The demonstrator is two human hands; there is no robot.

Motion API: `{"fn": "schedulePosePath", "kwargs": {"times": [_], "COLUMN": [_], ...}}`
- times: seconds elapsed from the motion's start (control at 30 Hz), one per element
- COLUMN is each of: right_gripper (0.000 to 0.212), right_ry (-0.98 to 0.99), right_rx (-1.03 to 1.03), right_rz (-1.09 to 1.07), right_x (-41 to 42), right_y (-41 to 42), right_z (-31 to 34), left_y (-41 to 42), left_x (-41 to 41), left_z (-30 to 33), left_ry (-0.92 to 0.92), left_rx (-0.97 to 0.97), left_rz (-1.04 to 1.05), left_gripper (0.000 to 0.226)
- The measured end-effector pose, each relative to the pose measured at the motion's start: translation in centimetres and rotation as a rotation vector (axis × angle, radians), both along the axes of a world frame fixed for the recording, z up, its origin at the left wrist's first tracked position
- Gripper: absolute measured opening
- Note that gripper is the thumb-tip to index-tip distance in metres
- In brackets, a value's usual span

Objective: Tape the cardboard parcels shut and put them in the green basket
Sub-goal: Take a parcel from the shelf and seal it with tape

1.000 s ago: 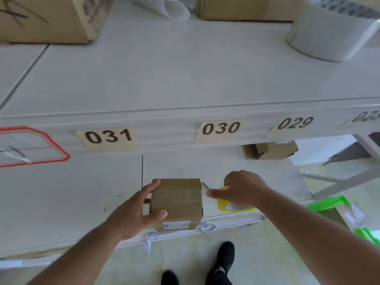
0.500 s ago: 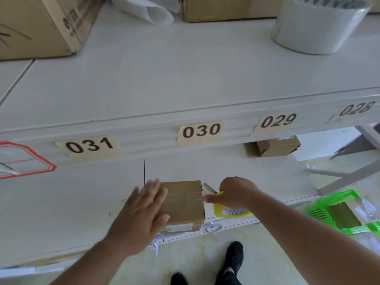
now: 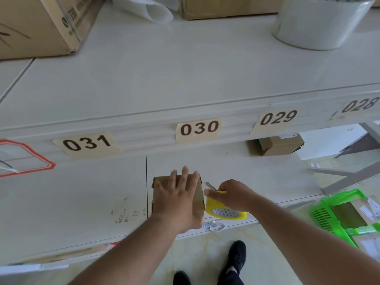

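A small brown cardboard parcel stands on the lower white shelf near its front edge. My left hand lies flat on top of it with straight fingers and covers most of its lid. My right hand grips a yellow tape dispenser right against the parcel's right side, thumb pointing at the parcel's top edge. The green basket sits on the floor at the lower right, with a dark flat item inside.
The upper shelf carries labels 031, 030, 029, 028, a big carton at far left and a large clear tape roll at far right. Another small parcel sits deeper on the lower shelf. My feet stand below.
My left hand moved from gripping the parcel's left side to lying flat across its top. The right hand and dispenser stayed at the parcel's right edge. The camera shifted left and down.
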State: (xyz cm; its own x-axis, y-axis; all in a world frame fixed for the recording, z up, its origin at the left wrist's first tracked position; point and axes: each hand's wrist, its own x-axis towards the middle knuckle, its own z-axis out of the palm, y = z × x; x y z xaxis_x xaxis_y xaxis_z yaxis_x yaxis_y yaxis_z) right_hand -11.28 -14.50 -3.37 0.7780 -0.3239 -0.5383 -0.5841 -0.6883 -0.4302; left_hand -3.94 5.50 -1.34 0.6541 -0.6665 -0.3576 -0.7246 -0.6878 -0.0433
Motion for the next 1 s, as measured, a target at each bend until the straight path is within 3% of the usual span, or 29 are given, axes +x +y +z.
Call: {"fn": "schedulePosePath", "kwargs": {"times": [0.13, 0.23, 0.33, 0.43, 0.57, 0.67, 0.73, 0.8, 0.87, 1.0], "right_gripper": [0.071, 0.061, 0.051, 0.051, 0.079, 0.073, 0.068, 0.083, 0.094, 0.076], "right_ry": [-0.02, -0.068, -0.119, -0.111, 0.027, 0.126, 0.173, 0.213, 0.226, 0.168], "right_rx": [0.052, 0.238, 0.595, 0.771, 0.904, 0.875, 0.765, 0.679, 0.643, 0.774], "right_rz": [-0.042, -0.079, -0.221, -0.216, -0.234, -0.154, -0.124, -0.119, -0.198, -0.513], "right_x": [0.2, 0.2, -0.6, 0.0, 2.5, 4.6, 6.0, 7.0, 7.7, 6.7], "right_y": [-0.3, -1.4, -2.9, -2.4, 0.3, 3.2, 5.6, 7.6, 8.5, 10.1], "right_z": [0.1, 1.6, 3.8, 3.9, 3.6, 4.1, 4.6, 5.2, 5.4, 4.9], "left_y": [-2.5, -0.6, 2.6, 5.6, 8.9, 10.9, 10.1, 8.3, 6.7, 5.8], "left_x": [2.0, 4.0, 5.9, 6.6, 7.6, 6.8, 4.4, 1.7, 0.3, 3.0], "left_z": [1.6, 2.3, 2.5, 0.3, -1.0, -2.6, -3.4, -3.3, -2.1, 1.2], "left_ry": [-0.018, 0.033, 0.398, 0.698, 0.743, 0.697, 0.838, 1.005, 1.111, 1.218], "left_rx": [0.1, -0.002, -0.281, -0.467, -0.56, -0.737, -0.998, -1.171, -1.166, -0.909], "left_rz": [-0.033, -0.096, 0.034, 0.188, 0.36, 0.671, 0.982, 1.115, 1.085, 0.944], "left_gripper": [0.141, 0.143, 0.145, 0.143, 0.107, 0.079, 0.057, 0.042, 0.057, 0.061]}}
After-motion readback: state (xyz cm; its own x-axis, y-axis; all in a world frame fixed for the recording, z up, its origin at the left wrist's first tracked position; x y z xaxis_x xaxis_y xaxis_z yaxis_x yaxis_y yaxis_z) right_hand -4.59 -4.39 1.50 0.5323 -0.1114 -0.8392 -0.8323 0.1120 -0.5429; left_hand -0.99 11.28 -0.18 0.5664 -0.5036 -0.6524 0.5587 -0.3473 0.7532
